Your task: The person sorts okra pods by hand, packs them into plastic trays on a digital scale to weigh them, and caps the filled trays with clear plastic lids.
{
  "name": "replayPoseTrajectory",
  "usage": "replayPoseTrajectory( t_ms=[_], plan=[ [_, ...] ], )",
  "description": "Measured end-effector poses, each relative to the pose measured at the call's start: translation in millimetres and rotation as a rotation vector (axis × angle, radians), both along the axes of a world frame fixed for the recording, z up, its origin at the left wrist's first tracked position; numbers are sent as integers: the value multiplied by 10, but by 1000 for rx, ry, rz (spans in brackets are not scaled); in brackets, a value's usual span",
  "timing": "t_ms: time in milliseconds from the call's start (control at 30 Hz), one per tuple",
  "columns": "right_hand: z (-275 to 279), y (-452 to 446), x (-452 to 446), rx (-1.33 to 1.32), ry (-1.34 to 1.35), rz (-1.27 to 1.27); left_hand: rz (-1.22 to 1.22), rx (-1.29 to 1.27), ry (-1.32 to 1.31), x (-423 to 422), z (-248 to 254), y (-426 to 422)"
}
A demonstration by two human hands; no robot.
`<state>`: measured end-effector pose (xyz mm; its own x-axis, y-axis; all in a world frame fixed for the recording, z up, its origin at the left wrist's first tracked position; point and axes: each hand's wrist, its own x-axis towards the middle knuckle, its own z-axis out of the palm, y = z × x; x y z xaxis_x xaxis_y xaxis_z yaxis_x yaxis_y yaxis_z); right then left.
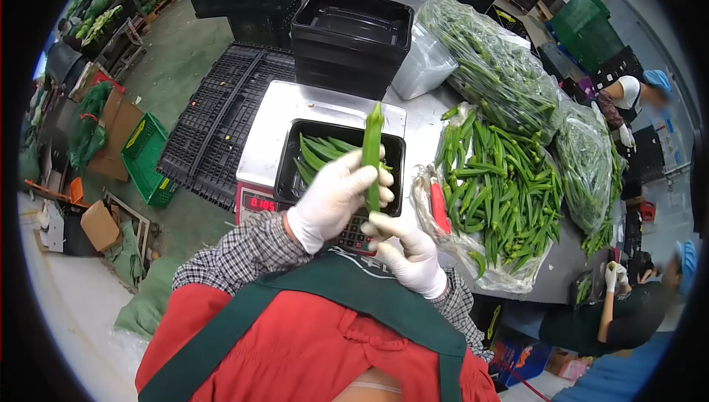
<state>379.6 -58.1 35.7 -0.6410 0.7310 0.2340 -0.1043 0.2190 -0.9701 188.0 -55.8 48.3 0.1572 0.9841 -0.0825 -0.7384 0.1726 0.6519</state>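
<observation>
Our left hand [336, 191], in a white glove, holds one long green okra [371, 140] between its thumb and fingers. The okra stands almost straight up, in front of a black tray [396, 180] from where we look. Our right hand [415, 256], in a white glove too, is at the near end of the okra with its fingers bent. It may be pinching that end, but the spot is small and partly hidden, so we cannot tell. More green pods [317, 152] lie in the tray, and the tray sits on a scale [284, 103] with red numbers lit up on its near side. On the far side of the scale we see a tall stack [351, 66] of black trays, with clear boxes [425, 66] just to its right. On the right of the table [419, 136] is a big pile [509, 188] of okra on an open plastic bag. A red handle [439, 206] rests at the left edge of the pile. Two full clear bags lie past it, one on the far side [487, 55] and one on the right [587, 169]. A person [624, 317] in a blue cap is at the near right.
</observation>
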Motion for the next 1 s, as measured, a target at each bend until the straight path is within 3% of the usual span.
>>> replayPoseTrajectory(
  t_ms=[33,100,167,233,300,367,433,567,700,833,867,1000],
  plan=[
    [47,-12,-64,-25,15,10,63,16,149,-89,154,24],
    [100,56,38,-50,-77,-86,190,244,811,-335,306,156],
    [-141,144,221,-162,-33,-176,300,650,1696,-563,367,312],
    [-109,171,304,-270,-43,-207,20,646,1756,-664,16,464],
    [-98,193,353,-230,-91,-211,201,848,1793,-647,-129,481],
    [-57,216,381,-212,-84,-253,370,683,1884,-732,350,393],
    [12,230,424,-313,-59,-322,610,688,1511,-989,384,466],
    [107,355,461,-280,-94,-386,625,501,1531,-1305,563,267],
    [120,563,165,-60,-107,-373,609,485,1571,-1361,426,193],
    [60,714,-90,370,-370,-325,573,544,1647,-1255,242,114],
    [-4,750,-179,460,-314,-309,529,605,1586,-1207,213,101],
    [49,787,-503,772,-449,-217,344,745,1740,-976,128,75]
  ],
)
